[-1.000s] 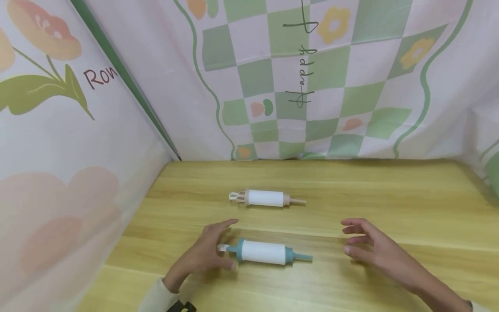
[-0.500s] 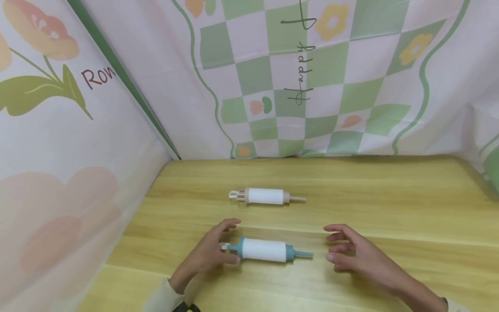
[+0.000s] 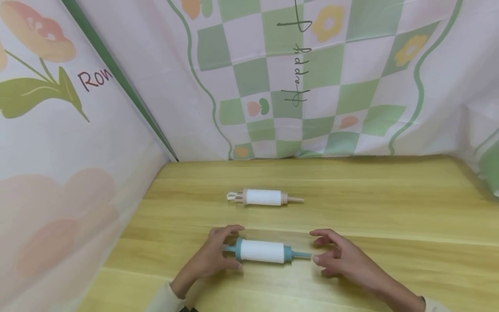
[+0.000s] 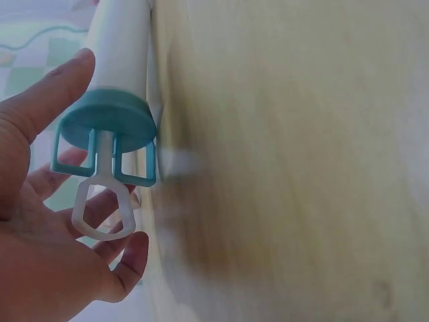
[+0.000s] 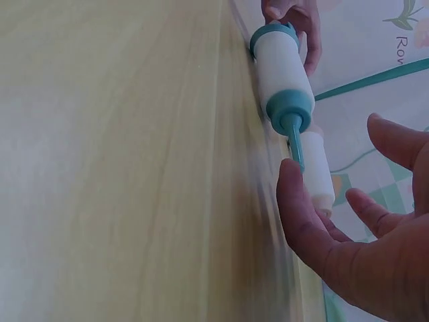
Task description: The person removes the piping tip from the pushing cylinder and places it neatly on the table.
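Observation:
A syringe (image 3: 262,251) with a white barrel, teal collars and a thin teal nozzle lies on the table, nozzle to the right. My left hand (image 3: 210,255) curves around its handle end, thumb and fingers spread apart; the left wrist view shows the white pull ring (image 4: 104,208) in front of the palm, not gripped. At the nozzle end my right hand (image 3: 343,260) has its fingers loosely bent. One right fingertip (image 5: 290,171) is at the nozzle tip; whether it touches I cannot tell.
Farther back on the wooden table (image 3: 390,199) lies a second, similar syringe (image 3: 263,197), white with beige ends and also pointing right. A printed curtain (image 3: 253,78) hangs behind the table, and another (image 3: 78,173) closes off the left side.
My right hand has moved left, from well clear of the nozzle to its tip. The left hand has shifted slightly right, farther over the handle end. Both syringes stay in place.

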### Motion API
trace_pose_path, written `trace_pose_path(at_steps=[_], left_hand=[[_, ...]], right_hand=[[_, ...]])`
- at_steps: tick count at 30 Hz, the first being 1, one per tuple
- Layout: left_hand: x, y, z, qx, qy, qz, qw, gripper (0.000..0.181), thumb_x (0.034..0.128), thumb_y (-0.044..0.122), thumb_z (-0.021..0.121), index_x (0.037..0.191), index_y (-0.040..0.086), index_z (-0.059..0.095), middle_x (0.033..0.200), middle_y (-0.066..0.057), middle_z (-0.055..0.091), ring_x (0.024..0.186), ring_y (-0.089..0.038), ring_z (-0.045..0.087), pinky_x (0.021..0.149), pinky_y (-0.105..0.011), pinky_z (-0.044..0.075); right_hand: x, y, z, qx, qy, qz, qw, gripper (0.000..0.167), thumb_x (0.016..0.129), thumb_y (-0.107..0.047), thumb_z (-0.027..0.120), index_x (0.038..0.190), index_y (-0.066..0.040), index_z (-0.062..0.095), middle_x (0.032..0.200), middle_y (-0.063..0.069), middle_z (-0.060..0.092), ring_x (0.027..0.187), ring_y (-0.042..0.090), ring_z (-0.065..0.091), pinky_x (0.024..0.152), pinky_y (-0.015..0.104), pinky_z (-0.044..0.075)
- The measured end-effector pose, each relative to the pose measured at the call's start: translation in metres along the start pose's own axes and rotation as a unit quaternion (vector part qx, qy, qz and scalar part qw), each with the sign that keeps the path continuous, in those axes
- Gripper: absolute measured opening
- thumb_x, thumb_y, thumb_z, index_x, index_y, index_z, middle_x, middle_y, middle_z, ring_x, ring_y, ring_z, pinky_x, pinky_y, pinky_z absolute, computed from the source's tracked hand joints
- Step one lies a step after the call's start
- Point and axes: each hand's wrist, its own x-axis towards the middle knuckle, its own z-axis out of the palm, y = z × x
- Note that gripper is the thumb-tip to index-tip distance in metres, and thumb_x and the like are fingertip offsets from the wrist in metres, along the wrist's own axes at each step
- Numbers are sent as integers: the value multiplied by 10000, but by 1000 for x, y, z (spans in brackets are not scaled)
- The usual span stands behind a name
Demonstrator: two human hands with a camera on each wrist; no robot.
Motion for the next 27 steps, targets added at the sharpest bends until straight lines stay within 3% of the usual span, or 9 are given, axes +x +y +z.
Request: trace_pose_path(at_steps=[13, 23, 27], left_hand=[[-2, 2, 4, 169, 135, 108, 9997, 825, 693, 194, 916, 1416, 177, 518, 1339, -75, 526, 1276, -360, 355, 965, -609, 439], [0, 1, 5, 233, 156, 45, 9996, 806, 685, 148, 911, 1397, 166, 533, 1290, -42, 564, 1272, -336, 369, 1011, -625, 391], [-1, 1, 3, 204, 139, -11, 9997, 801, 690, 151, 909, 1397, 177, 532, 1304, -37, 575, 1292, -352, 365, 1014, -653, 374]], right_hand=[[9, 4, 21, 181, 375, 173, 9990, 679, 926, -111, 716, 1470, 41, 339, 1348, 318, 400, 908, 329, 647, 707, 430, 592], [14, 7, 34, -613, 742, 42, 9954, 610, 910, -165, 742, 1420, 3, 454, 1301, 250, 500, 700, 268, 614, 528, 340, 545], [18, 7, 40, -608, 798, 79, 9949, 572, 909, -180, 746, 1394, -7, 497, 1273, 228, 533, 682, 265, 620, 482, 296, 503]])
